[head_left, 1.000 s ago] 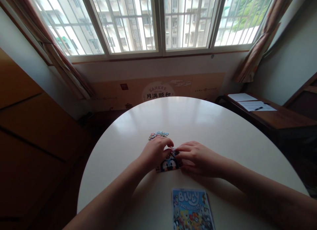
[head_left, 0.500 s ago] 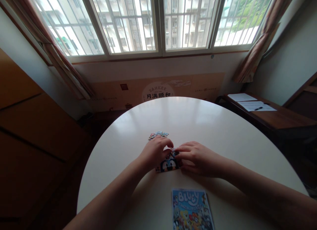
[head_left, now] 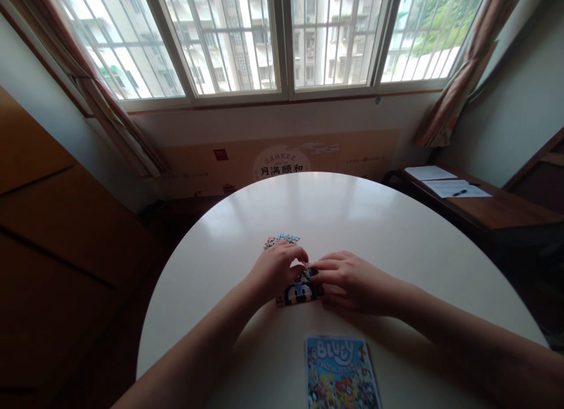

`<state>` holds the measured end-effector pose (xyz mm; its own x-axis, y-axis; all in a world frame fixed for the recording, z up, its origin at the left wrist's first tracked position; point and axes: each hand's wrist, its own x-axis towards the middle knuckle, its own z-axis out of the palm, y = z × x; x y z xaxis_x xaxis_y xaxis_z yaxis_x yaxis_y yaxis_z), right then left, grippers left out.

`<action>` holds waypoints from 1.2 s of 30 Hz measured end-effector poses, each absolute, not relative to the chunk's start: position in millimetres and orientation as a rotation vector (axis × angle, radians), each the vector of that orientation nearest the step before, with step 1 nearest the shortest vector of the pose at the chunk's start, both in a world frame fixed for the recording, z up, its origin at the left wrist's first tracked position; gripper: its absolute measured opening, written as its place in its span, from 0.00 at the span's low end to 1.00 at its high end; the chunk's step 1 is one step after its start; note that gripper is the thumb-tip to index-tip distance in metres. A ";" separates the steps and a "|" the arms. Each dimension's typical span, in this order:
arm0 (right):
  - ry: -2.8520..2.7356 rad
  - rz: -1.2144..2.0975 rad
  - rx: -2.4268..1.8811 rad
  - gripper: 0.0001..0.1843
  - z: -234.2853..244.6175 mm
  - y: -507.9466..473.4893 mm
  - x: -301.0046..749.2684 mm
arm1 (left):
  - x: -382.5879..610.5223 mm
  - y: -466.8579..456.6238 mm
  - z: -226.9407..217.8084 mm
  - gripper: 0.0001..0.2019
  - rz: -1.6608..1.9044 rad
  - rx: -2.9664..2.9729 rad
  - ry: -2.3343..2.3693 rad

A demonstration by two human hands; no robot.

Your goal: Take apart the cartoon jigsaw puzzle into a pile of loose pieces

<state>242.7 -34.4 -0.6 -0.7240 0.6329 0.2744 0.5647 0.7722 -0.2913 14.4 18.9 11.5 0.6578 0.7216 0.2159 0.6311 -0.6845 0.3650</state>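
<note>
A partly assembled jigsaw puzzle (head_left: pixel 300 292) with a blue cartoon dog's face lies on the table under my hands. My left hand (head_left: pixel 278 269) arches over its upper left part, thumb and index finger curled close together at the puzzle's top; a small puzzle piece seems to be between them, mostly hidden. From the right, my right hand (head_left: pixel 346 280) holds the puzzle's right edge, its fingertips on the upper right corner and its thumb lower down. Just beyond my left hand is a pile of loose puzzle pieces (head_left: pixel 282 239), partly covered by that hand.
A blue "Bluey" picture sheet (head_left: pixel 341 371) lies near me on the round white table (head_left: pixel 374 221). Papers (head_left: pixel 456 188) and a pen rest on a brown side table at the right. Barred windows and a printed cardboard panel (head_left: pixel 352 156) stand behind the table.
The puzzle has shifted very slightly to the left under my fingers. Both hands stay almost where they were.
</note>
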 end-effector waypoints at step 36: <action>-2.595 0.233 -0.893 0.17 -3.4 -33.0 243.7 | 11.9 24.8 2.6 0.10 0.575 2.617 1.015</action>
<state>243.7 -33.0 -3.4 -0.7234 0.6205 0.3029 0.5567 0.7836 -0.2757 11.9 24.8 2.6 0.6747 0.6896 0.2631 0.5801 -0.7158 0.3887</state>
